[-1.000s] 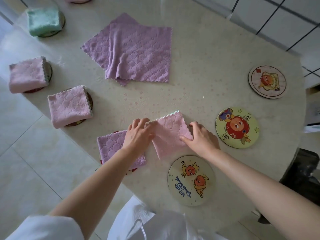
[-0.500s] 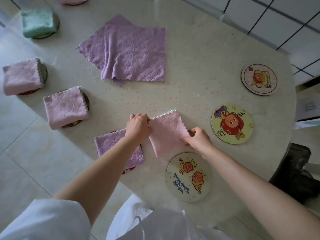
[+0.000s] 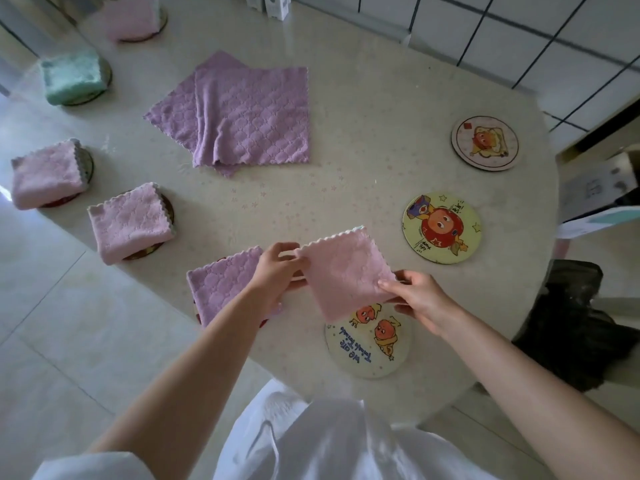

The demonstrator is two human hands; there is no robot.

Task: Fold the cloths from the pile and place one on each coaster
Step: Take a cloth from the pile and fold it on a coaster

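A folded pink cloth (image 3: pixel 343 271) hangs just above the table between my hands. My left hand (image 3: pixel 277 271) pinches its left edge and my right hand (image 3: pixel 415 299) pinches its lower right corner. Its bottom corner overlaps the top of a cartoon coaster (image 3: pixel 367 351) at the near edge. A pile of unfolded purple cloths (image 3: pixel 249 116) lies at the table's middle back. Two more bare coasters sit on the right, a yellow coaster (image 3: pixel 441 228) and a pale coaster (image 3: pixel 485 143). A folded purple cloth (image 3: pixel 221 284) covers a coaster under my left forearm.
Folded cloths rest on coasters along the left edge: two pink cloths (image 3: pixel 130 221) (image 3: pixel 46 173), a green cloth (image 3: pixel 74 77) and another pink cloth (image 3: pixel 131 17) at the back. The round table (image 3: pixel 381 98) ends near a tiled wall. A dark bag (image 3: pixel 575 323) lies on the floor at right.
Both hands have lifted the folded pink cloth off the table and carried it slightly toward the near coaster. The camera view has shifted a little.
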